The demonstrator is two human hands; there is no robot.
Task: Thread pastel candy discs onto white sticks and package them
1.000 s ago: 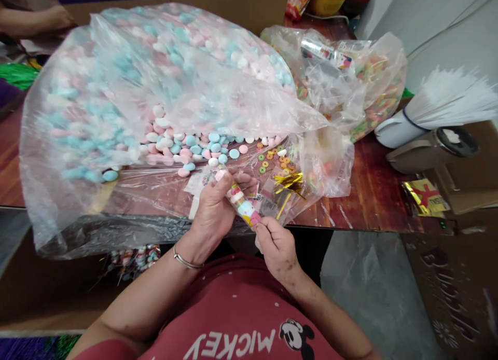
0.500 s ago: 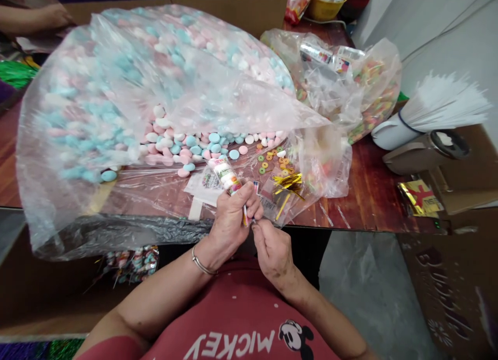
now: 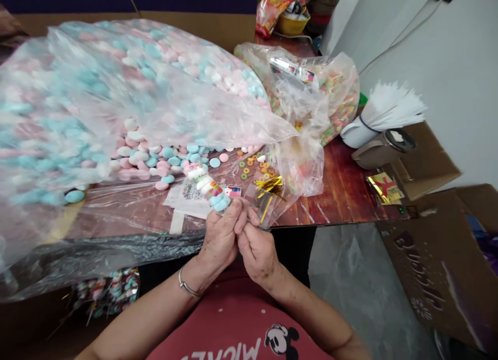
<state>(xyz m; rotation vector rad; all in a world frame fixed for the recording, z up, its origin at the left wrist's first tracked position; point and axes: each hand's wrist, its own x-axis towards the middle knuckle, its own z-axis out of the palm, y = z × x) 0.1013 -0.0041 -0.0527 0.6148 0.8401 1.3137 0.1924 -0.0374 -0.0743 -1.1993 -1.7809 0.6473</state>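
In the head view a candy skewer (image 3: 206, 185) in a clear wrapper, stacked with white, orange and blue sweets, points up and away from my hands. My left hand (image 3: 220, 234) is closed around its lower end. My right hand (image 3: 258, 250) is closed against the left one, its fingers pinched at the bottom of the wrapper; the stick itself is hidden. Gold twist ties (image 3: 270, 188) lie just beyond my right hand. Printed clear wrappers (image 3: 190, 196) lie on the table beneath the skewer.
A large clear bag of pink, blue and white candies (image 3: 155, 80) spreads over the table (image 3: 334, 178). Small ring candies (image 3: 264, 167) lie loose beside it. Behind are another bag (image 3: 330, 98), a mug of white sticks (image 3: 358, 132) and a grey tumbler (image 3: 373, 151). Cardboard boxes (image 3: 420, 277) stand at right.
The view has shifted, so the table things sit further left. The skewer leans further left and more of its candies show, with blue ones above my left hand. Both hands stay together.
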